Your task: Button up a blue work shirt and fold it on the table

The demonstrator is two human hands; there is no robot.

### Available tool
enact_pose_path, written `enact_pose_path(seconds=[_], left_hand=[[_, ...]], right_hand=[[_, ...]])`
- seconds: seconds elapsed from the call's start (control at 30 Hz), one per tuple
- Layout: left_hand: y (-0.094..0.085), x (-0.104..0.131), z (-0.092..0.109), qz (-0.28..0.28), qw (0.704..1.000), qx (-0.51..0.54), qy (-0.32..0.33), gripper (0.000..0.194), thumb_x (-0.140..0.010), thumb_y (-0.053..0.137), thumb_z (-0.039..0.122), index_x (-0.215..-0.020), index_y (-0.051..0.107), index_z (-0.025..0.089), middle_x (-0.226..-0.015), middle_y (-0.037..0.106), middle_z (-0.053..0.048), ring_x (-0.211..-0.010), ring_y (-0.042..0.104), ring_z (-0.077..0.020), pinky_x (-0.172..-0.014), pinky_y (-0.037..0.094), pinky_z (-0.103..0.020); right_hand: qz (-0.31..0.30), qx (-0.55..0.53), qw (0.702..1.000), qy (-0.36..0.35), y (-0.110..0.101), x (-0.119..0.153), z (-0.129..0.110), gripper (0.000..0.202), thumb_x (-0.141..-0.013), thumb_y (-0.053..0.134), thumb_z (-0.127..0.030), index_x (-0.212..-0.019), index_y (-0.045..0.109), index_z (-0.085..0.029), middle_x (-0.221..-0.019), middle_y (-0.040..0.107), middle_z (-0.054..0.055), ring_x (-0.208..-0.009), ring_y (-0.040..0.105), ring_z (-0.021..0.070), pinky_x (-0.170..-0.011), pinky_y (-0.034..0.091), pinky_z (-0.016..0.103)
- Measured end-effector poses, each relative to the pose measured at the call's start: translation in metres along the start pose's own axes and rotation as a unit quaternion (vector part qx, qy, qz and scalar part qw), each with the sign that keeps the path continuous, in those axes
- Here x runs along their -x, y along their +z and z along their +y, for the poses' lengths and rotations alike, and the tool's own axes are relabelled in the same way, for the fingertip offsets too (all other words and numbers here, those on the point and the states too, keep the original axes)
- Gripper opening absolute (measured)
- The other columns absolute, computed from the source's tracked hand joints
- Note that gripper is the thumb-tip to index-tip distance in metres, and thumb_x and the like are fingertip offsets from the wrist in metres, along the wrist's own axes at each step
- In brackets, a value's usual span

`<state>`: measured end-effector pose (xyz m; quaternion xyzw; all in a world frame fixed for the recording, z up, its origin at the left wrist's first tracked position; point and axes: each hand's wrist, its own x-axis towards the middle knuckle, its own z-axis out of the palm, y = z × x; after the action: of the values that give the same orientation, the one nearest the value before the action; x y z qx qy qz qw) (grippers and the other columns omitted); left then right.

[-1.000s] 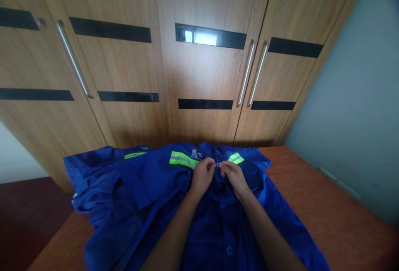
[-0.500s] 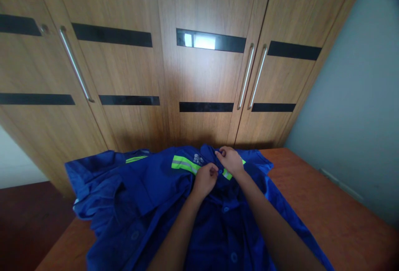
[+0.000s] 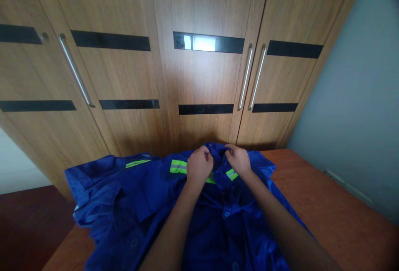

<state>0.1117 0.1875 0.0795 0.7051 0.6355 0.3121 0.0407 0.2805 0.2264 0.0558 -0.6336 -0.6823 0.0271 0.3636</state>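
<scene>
A blue work jacket (image 3: 149, 192) with yellow-green and grey reflective strips lies spread over a reddish-brown surface, its front partly open. Down its front edge run round buttons, one (image 3: 226, 214) showing below my hands. My left hand (image 3: 200, 165) is closed at the left side of the collar, fingers curled onto the cloth. At the collar's right side, my right hand (image 3: 238, 159) pinches the fabric between thumb and fingers. A dark gap of cloth shows between the two hands. My left hand covers part of the chest strip and hides the printed logo.
Behind the jacket stands a wooden wardrobe (image 3: 199, 75) with black inlays and long metal handles (image 3: 246, 77). The reddish-brown surface (image 3: 330, 204) extends to the right, up to a pale wall (image 3: 349, 109). Dark floor (image 3: 31, 217) shows at the lower left.
My left hand has moved up from the upper front edge to the collar. My right hand has shifted slightly right. The collar now stands more open between them.
</scene>
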Motion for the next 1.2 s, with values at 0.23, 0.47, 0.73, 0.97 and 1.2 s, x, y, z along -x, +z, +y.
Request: enact_pose_path(seconds=[0.23, 0.47, 0.73, 0.97, 1.2], left_hand=[[0.025, -0.052, -0.003, -0.083, 0.991, -0.072, -0.081, 0.051, -0.079, 0.060, 0.044, -0.116, 0.051, 0.009, -0.104, 0.068, -0.023, -0.097, 0.065, -0.0334, -0.077, 0.048, -0.039], [0.033, -0.063, -0.005, -0.204, 0.967, -0.129, -0.084, 0.031, -0.087, 0.059, 0.037, -0.109, 0.060, 0.015, -0.112, 0.063, -0.008, -0.100, 0.061, -0.0214, -0.086, 0.050, -0.042], [0.039, -0.040, -0.016, -0.237, 0.959, -0.129, -0.084, 0.030, -0.087, 0.059, 0.033, -0.113, 0.058, 0.016, -0.115, 0.061, -0.007, -0.102, 0.060, -0.0215, -0.086, 0.051, -0.042], [0.013, -0.042, -0.024, -0.152, 0.983, -0.036, -0.100, 0.026, -0.086, 0.060, 0.035, -0.104, 0.063, 0.017, -0.107, 0.066, -0.007, -0.098, 0.063, -0.0209, -0.085, 0.050, -0.041], [-0.077, -0.062, -0.009, 0.053, 0.977, 0.193, -0.074, 0.032, -0.080, 0.047, 0.027, -0.104, 0.068, 0.023, -0.060, 0.069, 0.001, -0.060, 0.066, -0.0155, -0.064, 0.049, -0.025]], right_hand=[[0.121, -0.067, 0.988, -0.062, -0.032, 0.040, 0.005, 0.031, -0.082, 0.047, -0.030, -0.104, 0.068, -0.020, -0.057, 0.059, -0.004, -0.053, 0.057, 0.0142, -0.058, 0.042, 0.024], [0.093, 0.050, 0.993, -0.047, -0.052, 0.068, 0.010, 0.029, -0.086, 0.047, -0.026, -0.107, 0.066, -0.024, -0.071, 0.068, 0.000, -0.066, 0.064, 0.0165, -0.065, 0.045, 0.025], [-0.097, 0.219, 0.970, 0.040, -0.068, 0.057, 0.016, 0.019, -0.086, 0.053, -0.037, -0.087, 0.064, -0.021, -0.091, 0.070, 0.010, -0.086, 0.067, 0.0267, -0.072, 0.048, 0.035], [-0.065, 0.163, 0.978, 0.111, -0.083, 0.024, 0.021, 0.030, -0.078, 0.050, -0.021, -0.102, 0.068, -0.018, -0.091, 0.071, 0.017, -0.087, 0.068, 0.0342, -0.072, 0.051, 0.045], [0.049, -0.002, 0.995, 0.086, -0.128, -0.017, -0.006, 0.040, -0.086, 0.035, -0.027, -0.113, 0.064, -0.022, -0.076, 0.073, 0.003, -0.075, 0.070, 0.0154, -0.068, 0.052, 0.023]])
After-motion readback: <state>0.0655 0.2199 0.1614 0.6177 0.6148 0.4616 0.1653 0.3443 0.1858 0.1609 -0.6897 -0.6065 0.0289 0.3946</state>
